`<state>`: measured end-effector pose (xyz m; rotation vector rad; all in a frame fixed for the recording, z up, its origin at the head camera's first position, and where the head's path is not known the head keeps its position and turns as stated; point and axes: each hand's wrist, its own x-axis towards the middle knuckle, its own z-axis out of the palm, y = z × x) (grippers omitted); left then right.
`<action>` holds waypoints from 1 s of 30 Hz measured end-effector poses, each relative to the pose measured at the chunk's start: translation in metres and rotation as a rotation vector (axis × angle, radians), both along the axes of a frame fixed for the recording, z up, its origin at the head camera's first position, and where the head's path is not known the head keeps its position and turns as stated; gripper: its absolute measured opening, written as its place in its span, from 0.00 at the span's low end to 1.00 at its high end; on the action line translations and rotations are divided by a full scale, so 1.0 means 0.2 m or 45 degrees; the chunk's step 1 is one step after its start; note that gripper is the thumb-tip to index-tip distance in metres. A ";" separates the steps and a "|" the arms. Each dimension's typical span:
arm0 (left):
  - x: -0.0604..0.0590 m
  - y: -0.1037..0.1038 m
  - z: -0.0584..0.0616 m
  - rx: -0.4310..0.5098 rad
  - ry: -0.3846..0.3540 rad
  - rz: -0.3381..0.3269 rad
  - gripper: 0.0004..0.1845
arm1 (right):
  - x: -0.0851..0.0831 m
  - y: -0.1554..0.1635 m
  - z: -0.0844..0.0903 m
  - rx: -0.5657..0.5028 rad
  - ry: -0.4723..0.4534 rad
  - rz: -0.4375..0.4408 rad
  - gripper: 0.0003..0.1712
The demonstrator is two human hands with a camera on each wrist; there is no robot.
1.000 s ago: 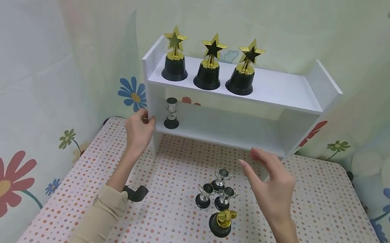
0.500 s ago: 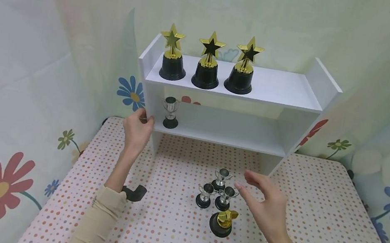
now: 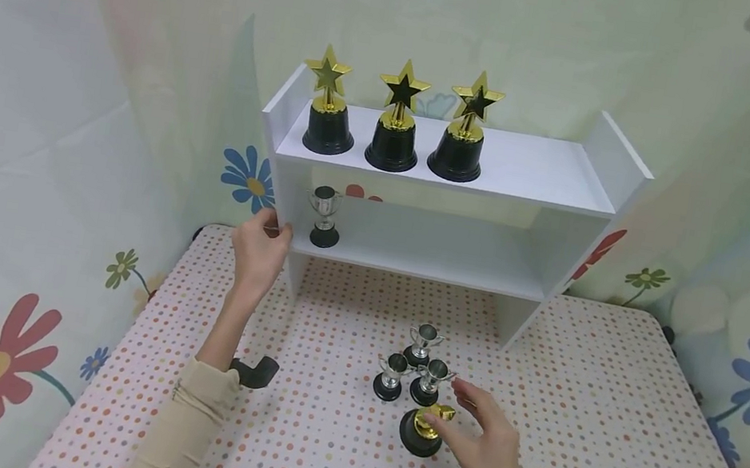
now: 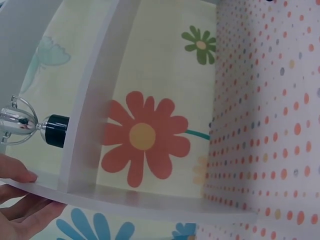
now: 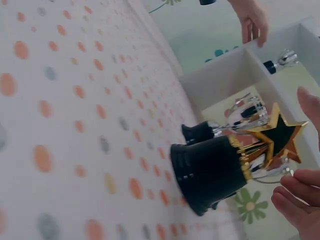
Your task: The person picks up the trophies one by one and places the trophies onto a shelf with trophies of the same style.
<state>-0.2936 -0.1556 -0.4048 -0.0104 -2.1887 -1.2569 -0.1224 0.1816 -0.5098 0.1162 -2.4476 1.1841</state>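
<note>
My left hand (image 3: 259,249) pinches the edge of the left side panel of a white shelf (image 3: 413,268); thumb and fingers lie on either side of the panel in the left wrist view. Near it on the middle board stands a silver cup trophy (image 3: 324,214) with a black base. My right hand (image 3: 484,448) is at a gold star trophy (image 3: 420,428) on the table, thumb and fingers spread. In the right wrist view, the star (image 5: 280,135) sits between thumb and fingers with a gap showing. Several silver cup trophies (image 3: 433,380) stand just behind it.
Three gold star trophies (image 3: 394,136) stand in a row on the top board, toward its left. The table has a dotted cloth (image 3: 316,435). Flower-printed fabric (image 3: 104,145) hangs behind and at the sides.
My right hand has come down and toward me, from in front of the shelf to the star trophy on the table. The left hand keeps its hold on the shelf panel.
</note>
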 end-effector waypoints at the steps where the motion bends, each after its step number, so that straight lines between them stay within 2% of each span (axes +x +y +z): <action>1: 0.00 0.00 0.00 0.001 0.000 -0.001 0.07 | 0.01 0.00 -0.01 -0.004 -0.023 -0.001 0.39; 9: 0.00 0.00 0.02 0.010 -0.002 -0.006 0.07 | 0.01 -0.02 -0.09 -0.004 -0.156 0.044 0.44; 13: 0.00 0.00 0.01 0.011 -0.014 -0.014 0.07 | 0.03 -0.05 -0.11 0.042 -0.185 0.026 0.41; 19: 0.00 0.00 0.00 -0.003 -0.022 -0.007 0.07 | 0.05 -0.08 -0.13 0.141 -0.183 0.009 0.36; 30: 0.01 0.00 0.00 -0.004 -0.011 -0.008 0.08 | 0.07 -0.05 -0.16 0.197 -0.082 0.022 0.30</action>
